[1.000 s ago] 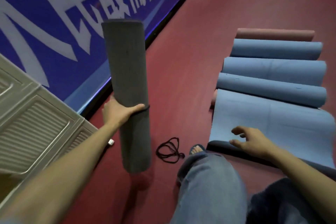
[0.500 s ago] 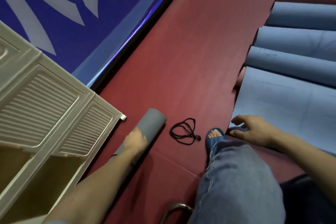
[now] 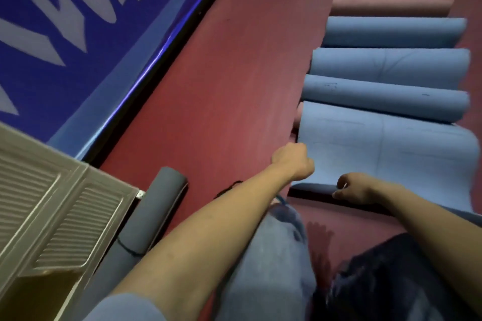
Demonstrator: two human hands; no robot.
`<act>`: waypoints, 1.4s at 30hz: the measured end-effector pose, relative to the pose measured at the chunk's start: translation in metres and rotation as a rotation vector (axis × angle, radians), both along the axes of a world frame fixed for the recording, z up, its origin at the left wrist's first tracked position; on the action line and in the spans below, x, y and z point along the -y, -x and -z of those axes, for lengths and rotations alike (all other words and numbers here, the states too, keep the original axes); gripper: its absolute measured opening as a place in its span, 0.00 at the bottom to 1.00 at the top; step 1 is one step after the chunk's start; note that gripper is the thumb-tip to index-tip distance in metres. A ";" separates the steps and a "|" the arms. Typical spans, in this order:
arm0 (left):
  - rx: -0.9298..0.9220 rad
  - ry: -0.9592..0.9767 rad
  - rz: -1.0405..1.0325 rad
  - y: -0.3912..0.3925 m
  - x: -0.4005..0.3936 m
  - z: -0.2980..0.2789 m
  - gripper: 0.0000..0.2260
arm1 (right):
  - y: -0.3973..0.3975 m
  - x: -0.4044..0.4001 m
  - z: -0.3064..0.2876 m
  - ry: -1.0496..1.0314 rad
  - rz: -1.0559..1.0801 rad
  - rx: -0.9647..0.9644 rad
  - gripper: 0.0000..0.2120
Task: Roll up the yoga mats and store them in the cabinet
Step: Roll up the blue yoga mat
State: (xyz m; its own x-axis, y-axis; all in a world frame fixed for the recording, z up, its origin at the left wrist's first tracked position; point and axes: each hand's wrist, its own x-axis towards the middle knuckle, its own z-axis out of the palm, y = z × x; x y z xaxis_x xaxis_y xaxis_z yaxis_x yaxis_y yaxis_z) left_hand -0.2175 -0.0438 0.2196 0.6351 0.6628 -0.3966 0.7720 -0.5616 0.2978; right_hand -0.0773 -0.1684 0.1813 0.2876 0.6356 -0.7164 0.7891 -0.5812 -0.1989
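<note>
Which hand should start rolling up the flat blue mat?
The right hand, probably. Its fingers already grip the near edge of the blue mat. The left hand is only at the mat's left side, and its hold is hidden.

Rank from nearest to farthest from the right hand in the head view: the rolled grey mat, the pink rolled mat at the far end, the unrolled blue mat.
1. Unrolled blue mat: the right hand grips its near edge.
2. Rolled grey mat: to the left, on the floor beside the cabinet.
3. Pink rolled mat: far end of the row.

rolled grey mat (image 3: 146, 219) blocks cabinet (image 3: 52, 216), floor (image 3: 221, 101) open
</note>
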 end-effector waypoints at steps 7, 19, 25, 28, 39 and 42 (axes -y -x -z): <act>-0.212 -0.058 0.280 -0.094 0.014 0.100 0.16 | -0.087 0.006 0.077 0.134 0.081 0.064 0.23; -0.283 0.037 0.426 -0.068 0.034 0.298 0.12 | -0.121 0.081 0.253 0.223 -0.108 0.394 0.13; -0.002 -0.136 0.534 -0.016 0.045 0.179 0.13 | -0.062 0.158 0.154 -0.312 0.032 0.514 0.16; 0.149 -0.280 0.506 0.015 0.059 0.071 0.13 | -0.045 0.176 0.041 -0.537 0.125 0.534 0.16; 0.437 -0.776 0.560 0.208 0.132 -0.190 0.12 | 0.125 0.280 -0.187 -1.077 -0.044 0.568 0.04; 0.553 -0.827 0.559 0.270 0.180 -0.220 0.06 | 0.185 0.335 -0.209 -1.182 -0.036 0.513 0.04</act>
State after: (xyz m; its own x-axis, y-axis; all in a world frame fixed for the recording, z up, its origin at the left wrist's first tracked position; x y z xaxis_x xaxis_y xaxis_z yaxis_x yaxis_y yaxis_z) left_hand -0.4872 -0.2238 0.4396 0.8757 0.1601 0.4555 0.2300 -0.9678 -0.1020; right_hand -0.2626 -0.5031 0.3900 0.3305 0.8184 0.4702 0.9395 -0.2380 -0.2463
